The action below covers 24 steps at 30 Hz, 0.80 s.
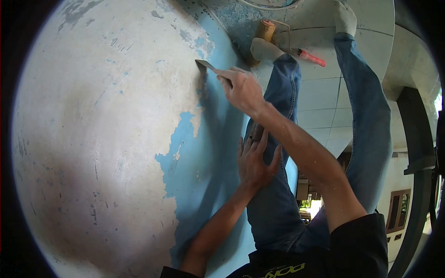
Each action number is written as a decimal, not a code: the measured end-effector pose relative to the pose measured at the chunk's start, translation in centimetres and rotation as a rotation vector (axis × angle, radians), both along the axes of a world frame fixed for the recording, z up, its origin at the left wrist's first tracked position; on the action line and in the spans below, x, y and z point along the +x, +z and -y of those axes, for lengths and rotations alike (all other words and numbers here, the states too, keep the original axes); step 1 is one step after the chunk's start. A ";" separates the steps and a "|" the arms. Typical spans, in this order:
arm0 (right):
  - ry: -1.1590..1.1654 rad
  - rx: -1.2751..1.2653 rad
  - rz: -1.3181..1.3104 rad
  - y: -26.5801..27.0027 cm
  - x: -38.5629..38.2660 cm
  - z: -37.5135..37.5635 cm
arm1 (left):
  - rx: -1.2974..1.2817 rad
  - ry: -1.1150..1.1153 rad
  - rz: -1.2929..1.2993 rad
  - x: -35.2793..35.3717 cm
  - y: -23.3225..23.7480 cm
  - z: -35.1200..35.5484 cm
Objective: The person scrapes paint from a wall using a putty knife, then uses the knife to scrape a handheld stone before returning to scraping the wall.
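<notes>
My right hand (241,90) is closed round a scraper (204,64), and its blade is at the wall (116,143) where the bare pale surface meets the blue paint (185,153). The blade's edge points up and left, along the ragged border of the paint. My left hand (259,169) lies with its fingers spread on my jeans leg (273,208), below the right forearm. A small dark piece (256,132) shows beside its fingertips, partly hidden by the fingers.
A paint roller (266,30) with a red handle (311,58) lies on the tiled floor (320,95) beside my foot. Paint flakes (236,23) litter the floor at the wall's base. A round rim (271,7) shows at the top. My other leg (366,106) stretches out at the right.
</notes>
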State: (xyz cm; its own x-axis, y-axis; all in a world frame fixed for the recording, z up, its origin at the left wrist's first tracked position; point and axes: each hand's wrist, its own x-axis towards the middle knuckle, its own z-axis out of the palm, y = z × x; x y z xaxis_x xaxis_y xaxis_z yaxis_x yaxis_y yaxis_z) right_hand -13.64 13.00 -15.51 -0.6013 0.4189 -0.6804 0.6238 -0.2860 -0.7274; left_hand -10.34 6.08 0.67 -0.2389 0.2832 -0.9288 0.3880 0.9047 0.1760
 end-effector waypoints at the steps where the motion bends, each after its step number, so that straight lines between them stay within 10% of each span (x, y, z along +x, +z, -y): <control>1: -0.009 -0.015 0.025 0.6 -0.1 0.4 | 0.018 -0.005 -0.013 0.0 -0.1 0.0; 24: 0.056 0.038 -0.023 -1.1 -0.5 -0.7 | 0.004 0.018 -0.031 0.0 -0.3 -0.1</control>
